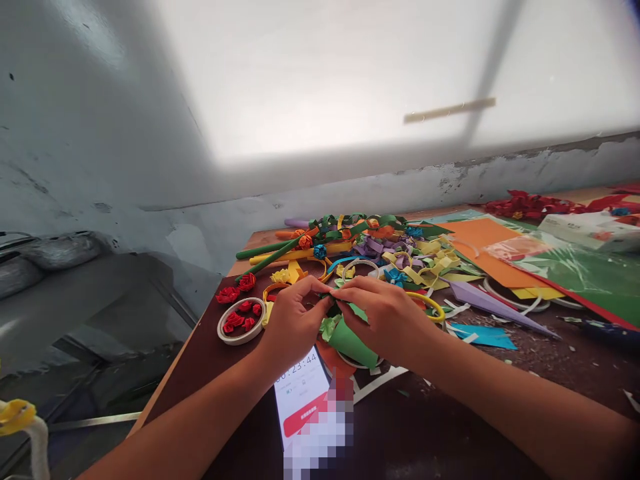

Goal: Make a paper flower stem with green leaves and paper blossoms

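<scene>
- A phone (300, 400) lies flat on the dark brown table (500, 373), nearest the viewer, between the two forearms; its screen shows a timer and a red button, and its lower part is blurred out.
- Both forearms come in from the bottom edge and meet above the phone, wrists slightly bent, palms turned toward each other.
- The left hand (293, 320) is curled, thumb and forefinger pressed together on the upper edge of a green paper cone (353, 340).
- The right hand (387, 313) is also curled, knuckles up, its fingertips pinching the same cone from the other side; a scrap of pale green paper shows between the two hands.
- The cone sits between the hands, just above the phone, its wide end tilted toward the viewer.
- Left of the left hand, one tape ring (241, 321) lies flat with about four red paper roses inside it.
- Two more red roses (236, 288) rest on the table just beyond the ring.
- Right of the right hand lie one purple paper cone (493, 303) and one blue scrap (487, 335).
- Farther back, a heap of paper strips (390, 250) in many colours covers the table; the strips are too tangled to count.
- Two long green rolled sticks (267, 257) slant out from the heap's left side.
- At far right are an orange sheet (487, 243) and a green sheet (590, 277) under clear plastic.
</scene>
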The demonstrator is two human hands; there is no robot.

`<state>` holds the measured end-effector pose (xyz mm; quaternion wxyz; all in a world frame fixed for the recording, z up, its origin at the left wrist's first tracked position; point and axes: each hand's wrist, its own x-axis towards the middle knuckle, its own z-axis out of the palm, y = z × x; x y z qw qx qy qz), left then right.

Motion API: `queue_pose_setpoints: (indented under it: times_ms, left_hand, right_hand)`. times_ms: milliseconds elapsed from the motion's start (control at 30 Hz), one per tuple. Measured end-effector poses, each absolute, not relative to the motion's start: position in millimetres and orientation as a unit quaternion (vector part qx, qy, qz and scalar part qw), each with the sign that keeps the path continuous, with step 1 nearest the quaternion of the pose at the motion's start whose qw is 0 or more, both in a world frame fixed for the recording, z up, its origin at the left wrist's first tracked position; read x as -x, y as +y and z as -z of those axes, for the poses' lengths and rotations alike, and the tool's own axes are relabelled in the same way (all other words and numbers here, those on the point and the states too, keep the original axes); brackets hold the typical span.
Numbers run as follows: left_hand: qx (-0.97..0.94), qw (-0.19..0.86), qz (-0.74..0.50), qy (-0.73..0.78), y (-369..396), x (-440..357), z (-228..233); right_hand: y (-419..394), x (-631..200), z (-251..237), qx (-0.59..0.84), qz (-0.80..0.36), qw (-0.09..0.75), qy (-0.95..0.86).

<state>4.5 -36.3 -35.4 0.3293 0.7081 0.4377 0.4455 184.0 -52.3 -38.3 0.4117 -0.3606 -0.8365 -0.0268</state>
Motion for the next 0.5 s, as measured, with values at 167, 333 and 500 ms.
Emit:
queue_pose_setpoints:
  times_ms: [167,333,500]
  left_hand:
    - [-0.712,0.288,-0.458,0.447,-34,-4,39]
    - [-0.722,0.259,-0.46,0.447,-34,-5,39]
    - [-0.735,0.261,-0.438,0.446,-37,-8,38]
  right_hand:
    - [-50,-182,36,0.397,-0.075,0.449,-0.797]
    - [-45,-184,38,0.408,-0.06,0.451,-0.792]
    - [-42,-185,43,0.425,0.019,0.424,-0.799]
